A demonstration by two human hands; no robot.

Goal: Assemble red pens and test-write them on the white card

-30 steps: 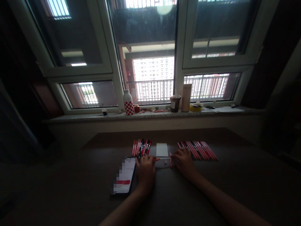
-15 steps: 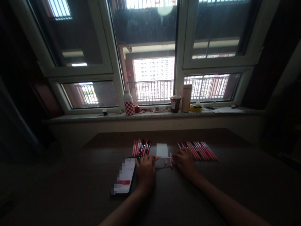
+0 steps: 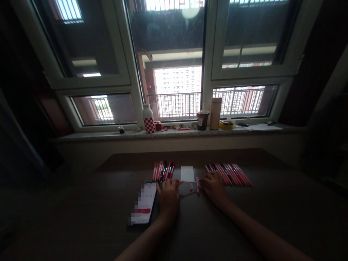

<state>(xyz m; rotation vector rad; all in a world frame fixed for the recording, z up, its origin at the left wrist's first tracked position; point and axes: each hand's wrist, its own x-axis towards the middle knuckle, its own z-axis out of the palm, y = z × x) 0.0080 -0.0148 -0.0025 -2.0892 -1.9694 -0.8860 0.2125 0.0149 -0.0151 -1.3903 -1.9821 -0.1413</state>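
Note:
A thin pale pen refill (image 3: 190, 181) is stretched level between my two hands, just above the tabletop. My left hand (image 3: 169, 198) is closed on its left end, where a short pink pen part (image 3: 181, 182) sticks out of the fingers. The fingertips of my right hand (image 3: 214, 188) pinch the other end. Below the refill, between the hands, lie a pink pen barrel (image 3: 197, 188) and a smaller pink pen piece (image 3: 191, 187). A white paper pad (image 3: 187, 173) lies just beyond them.
Pink, red and black pens (image 3: 163, 171) lie in a row at left, and a longer row of pens (image 3: 230, 174) at right. A phone (image 3: 145, 203) lies beside my left hand. On the windowsill (image 3: 174, 135) stand a checkered bottle (image 3: 149, 119), a cup (image 3: 202, 120) and a tall tumbler (image 3: 215, 114).
Both hands stay nearly in place, still holding the refill between them. The seconds shown on the phone have advanced.

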